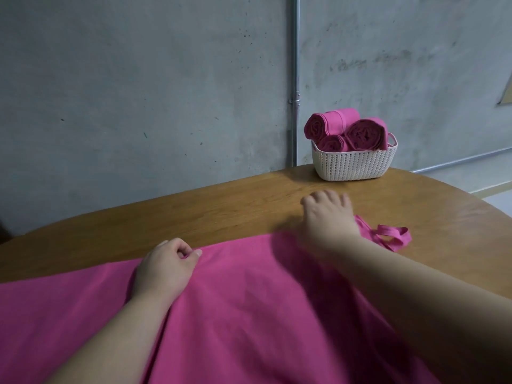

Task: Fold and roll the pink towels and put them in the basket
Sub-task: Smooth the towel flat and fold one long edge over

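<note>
A large pink towel (235, 300) lies spread flat over the near part of the wooden table (221, 206). My left hand (166, 267) rests on the towel's far edge with its fingers curled, pinching the hem. My right hand (327, 214) is blurred, fingers spread, above the table just past the towel's far right corner; a pink strap or loop (388, 235) of cloth lies beside it. A white woven basket (353, 163) stands at the table's far edge with three rolled pink towels (346, 131) in it.
A grey concrete wall with a vertical metal pipe (296, 79) rises right behind the table. The table's far edge curves, and bare wood shows between the towel and the basket.
</note>
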Tool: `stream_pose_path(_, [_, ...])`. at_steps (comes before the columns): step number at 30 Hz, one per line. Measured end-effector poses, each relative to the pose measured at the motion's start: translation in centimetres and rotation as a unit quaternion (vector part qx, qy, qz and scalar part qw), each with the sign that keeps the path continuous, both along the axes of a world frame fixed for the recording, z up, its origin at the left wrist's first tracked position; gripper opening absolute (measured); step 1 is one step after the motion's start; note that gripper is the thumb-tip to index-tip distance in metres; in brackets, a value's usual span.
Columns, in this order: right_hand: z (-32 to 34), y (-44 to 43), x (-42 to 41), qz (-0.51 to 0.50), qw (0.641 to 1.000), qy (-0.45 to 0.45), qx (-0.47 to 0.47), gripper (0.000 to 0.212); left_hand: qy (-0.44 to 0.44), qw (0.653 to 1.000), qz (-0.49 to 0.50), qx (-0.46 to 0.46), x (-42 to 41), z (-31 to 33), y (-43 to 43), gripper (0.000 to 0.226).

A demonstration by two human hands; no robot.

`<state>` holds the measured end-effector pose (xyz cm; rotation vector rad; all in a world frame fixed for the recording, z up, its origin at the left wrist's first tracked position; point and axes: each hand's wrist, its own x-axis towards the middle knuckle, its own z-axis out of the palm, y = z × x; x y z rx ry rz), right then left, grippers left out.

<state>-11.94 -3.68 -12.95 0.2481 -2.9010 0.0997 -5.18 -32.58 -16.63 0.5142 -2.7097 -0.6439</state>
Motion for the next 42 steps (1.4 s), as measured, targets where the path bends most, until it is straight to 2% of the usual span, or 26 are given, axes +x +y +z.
stream_pose_path(3, [-0.7, -5.8, 1.1, 0.059, 0.994, -0.079, -0.05, 0.061, 0.006, 1.0, 0.006, -0.001, -0.1, 0.0, -0.1, 0.026])
stream_pose_path(6, [-1.3, -9.7, 1.7, 0.06, 0.984, -0.153, -0.075, 0.071, 0.006, 1.0, 0.01, 0.0, -0.1, 0.0, 0.0, 0.027])
stream_pose_path(8, [-2.2, -11.4, 1.9, 0.054, 0.981, -0.17, -0.081, 0.073, 0.006, 1.0, 0.01, 0.002, -0.1, 0.0, 0.0, 0.027])
stream_pose_path(12, [-3.6, -12.5, 1.9, 0.048, 0.983, -0.166, -0.068, 0.076, 0.001, 1.0, 0.012, 0.008, -0.1, 0.1, -0.1, 0.027])
stream_pose_path(16, [-3.6, -12.4, 2.0, 0.046, 0.983, -0.17, -0.056, 0.076, -0.01, 1.0, -0.01, 0.023, 0.6, 0.7, -0.5, 0.017])
stream_pose_path(21, [-3.6, -12.6, 2.0, 0.04, 0.983, -0.171, -0.046, 0.076, -0.147, 0.985, -0.012, -0.095, 2.2, 3.4, -3.1, 0.022])
stream_pose_path(24, [-3.6, -12.7, 2.1, 0.038, 0.984, -0.171, -0.042, 0.077, -0.183, 0.976, -0.014, -0.121, 2.7, 4.3, -3.6, 0.025])
stream_pose_path(28, [-3.6, -12.7, 2.0, 0.039, 0.984, -0.168, -0.042, 0.078, -0.19, 0.97, -0.013, -0.149, 1.0, 5.0, -3.6, 0.022])
stream_pose_path(33, [-3.7, -12.7, 2.0, 0.038, 0.985, -0.164, -0.038, 0.078, -0.149, 0.97, -0.014, -0.193, 0.6, 3.3, -3.4, 0.023])
stream_pose_path(37, [-3.7, -12.6, 1.9, 0.037, 0.985, -0.161, -0.04, 0.078, -0.102, 0.983, 0.015, -0.149, 1.1, 1.9, -3.7, 0.02])
stream_pose_path(42, [-3.3, -12.7, 1.7, 0.016, 0.984, -0.174, -0.044, 0.078, -0.134, 0.987, 0.029, -0.084, 0.3, 2.5, -4.7, 0.023])
